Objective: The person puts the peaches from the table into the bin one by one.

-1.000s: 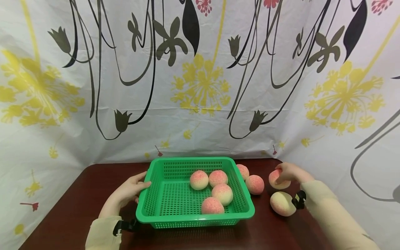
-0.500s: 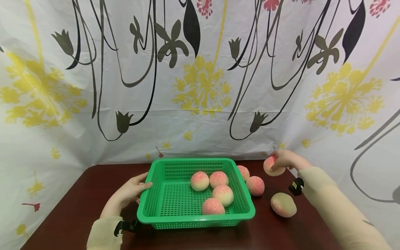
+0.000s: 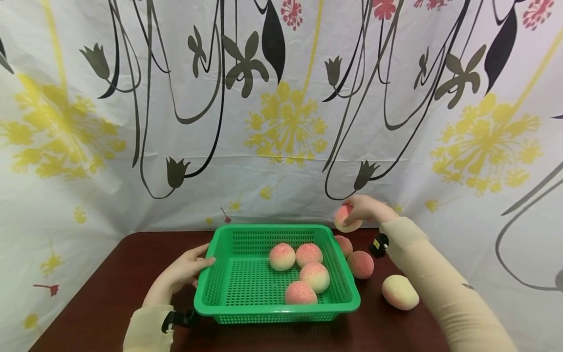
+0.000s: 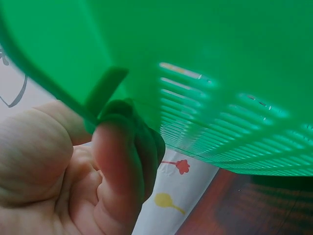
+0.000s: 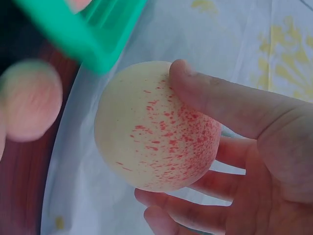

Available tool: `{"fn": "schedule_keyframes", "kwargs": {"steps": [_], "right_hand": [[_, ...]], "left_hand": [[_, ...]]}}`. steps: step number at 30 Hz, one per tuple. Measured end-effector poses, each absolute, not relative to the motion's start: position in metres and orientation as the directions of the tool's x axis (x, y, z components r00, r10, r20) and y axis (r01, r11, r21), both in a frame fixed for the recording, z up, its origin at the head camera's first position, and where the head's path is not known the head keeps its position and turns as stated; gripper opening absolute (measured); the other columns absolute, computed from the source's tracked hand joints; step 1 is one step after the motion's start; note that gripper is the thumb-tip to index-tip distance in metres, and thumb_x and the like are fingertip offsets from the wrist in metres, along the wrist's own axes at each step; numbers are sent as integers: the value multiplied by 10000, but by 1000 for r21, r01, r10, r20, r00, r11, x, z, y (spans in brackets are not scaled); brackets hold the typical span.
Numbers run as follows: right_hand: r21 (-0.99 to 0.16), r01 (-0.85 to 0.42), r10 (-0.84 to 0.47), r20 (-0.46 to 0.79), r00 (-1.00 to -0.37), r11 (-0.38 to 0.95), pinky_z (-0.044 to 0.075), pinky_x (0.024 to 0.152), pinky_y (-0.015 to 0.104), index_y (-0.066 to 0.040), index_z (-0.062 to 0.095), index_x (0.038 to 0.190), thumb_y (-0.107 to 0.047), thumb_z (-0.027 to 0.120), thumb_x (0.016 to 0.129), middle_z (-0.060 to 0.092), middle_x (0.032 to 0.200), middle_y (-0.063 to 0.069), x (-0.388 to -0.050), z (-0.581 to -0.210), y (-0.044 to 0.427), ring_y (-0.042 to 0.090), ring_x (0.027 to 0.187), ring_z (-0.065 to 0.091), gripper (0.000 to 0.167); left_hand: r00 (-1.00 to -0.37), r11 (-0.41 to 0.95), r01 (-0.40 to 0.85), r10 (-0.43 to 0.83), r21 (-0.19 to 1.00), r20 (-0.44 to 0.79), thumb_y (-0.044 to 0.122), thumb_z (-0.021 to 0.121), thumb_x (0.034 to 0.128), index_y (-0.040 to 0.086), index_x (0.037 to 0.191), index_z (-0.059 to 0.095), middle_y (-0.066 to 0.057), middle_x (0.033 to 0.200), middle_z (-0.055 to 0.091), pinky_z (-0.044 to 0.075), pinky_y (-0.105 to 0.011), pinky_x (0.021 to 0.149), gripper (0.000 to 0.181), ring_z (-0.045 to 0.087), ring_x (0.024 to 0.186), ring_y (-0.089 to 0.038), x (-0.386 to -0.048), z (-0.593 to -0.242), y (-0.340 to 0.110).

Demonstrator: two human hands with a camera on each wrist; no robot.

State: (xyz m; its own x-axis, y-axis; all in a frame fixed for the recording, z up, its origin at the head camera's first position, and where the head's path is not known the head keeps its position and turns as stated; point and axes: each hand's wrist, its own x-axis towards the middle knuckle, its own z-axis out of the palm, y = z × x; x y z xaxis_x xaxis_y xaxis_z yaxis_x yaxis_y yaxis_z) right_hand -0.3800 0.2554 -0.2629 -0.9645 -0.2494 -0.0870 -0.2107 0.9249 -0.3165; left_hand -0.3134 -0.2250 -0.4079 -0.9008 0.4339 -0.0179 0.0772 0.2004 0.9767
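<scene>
My left hand (image 3: 186, 266) grips the left rim of a green plastic basket (image 3: 277, 309); in the left wrist view the fingers (image 4: 115, 161) curl under that rim. Several pink and cream peaches lie in the basket's right half, one of them a peach (image 3: 282, 256) near the back. Above the basket's back right corner, my right hand (image 3: 369, 209) holds a peach (image 3: 344, 222) in the air. The right wrist view shows the held peach (image 5: 151, 132) between thumb and fingers, its cream side toward the basket.
Two peaches sit against the basket's right side, the nearer peach (image 3: 360, 265) fully visible. Farther right a paler peach (image 3: 400, 292) lies alone on the dark red table (image 3: 114, 288). A patterned curtain (image 3: 281, 186) hangs behind the table.
My right hand has lifted a peach off the table on the right and carried it left and up to the basket's back right corner. The left hand stays on the rim.
</scene>
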Motion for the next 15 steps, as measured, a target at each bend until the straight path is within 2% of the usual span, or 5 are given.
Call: {"fn": "schedule_keyframes", "kwargs": {"steps": [5, 8, 11, 15], "right_hand": [[-329, -213, -264, -119, -957, 920, 403, 548, 321, -25, 486, 1412, -243, 771, 809, 521, 1286, 195, -387, -264, 225, 245, 793, 488, 701], [-344, -210, -272, -143, -952, 915, 441, 595, 355, -49, 471, 1427, -254, 759, 834, 494, 1327, 193, -390, -265, 207, 257, 855, 511, 691], [-349, -221, -288, -154, -945, 911, 486, 703, 400, -60, 470, 1430, -261, 756, 843, 482, 1360, 183, -392, -268, 191, 266, 997, 523, 683], [-372, -237, -314, -163, -935, 898, 460, 671, 385, -86, 480, 1429, -245, 758, 843, 505, 1339, 141, -393, -271, 172, 237, 913, 514, 668]], "left_hand": [[-903, 207, 75, 429, 976, -21, 235, 537, 1015, 15, 1553, 53, -216, 1012, 668, 547, -366, 529, 756, 653, 657, -226, -314, -410, -225], [-908, 206, 73, 418, 976, -20, 232, 542, 1013, 15, 1553, 60, -228, 1034, 664, 548, -368, 526, 755, 656, 660, -232, -314, -409, -225], [-910, 204, 73, 414, 976, -18, 235, 546, 1011, -1, 1548, 47, -231, 1057, 658, 549, -371, 526, 771, 658, 668, -231, -314, -408, -226], [-908, 199, 73, 418, 977, -18, 236, 541, 1014, -18, 1542, 26, -225, 1047, 660, 548, -368, 519, 780, 656, 661, -224, -313, -407, -224]]}}
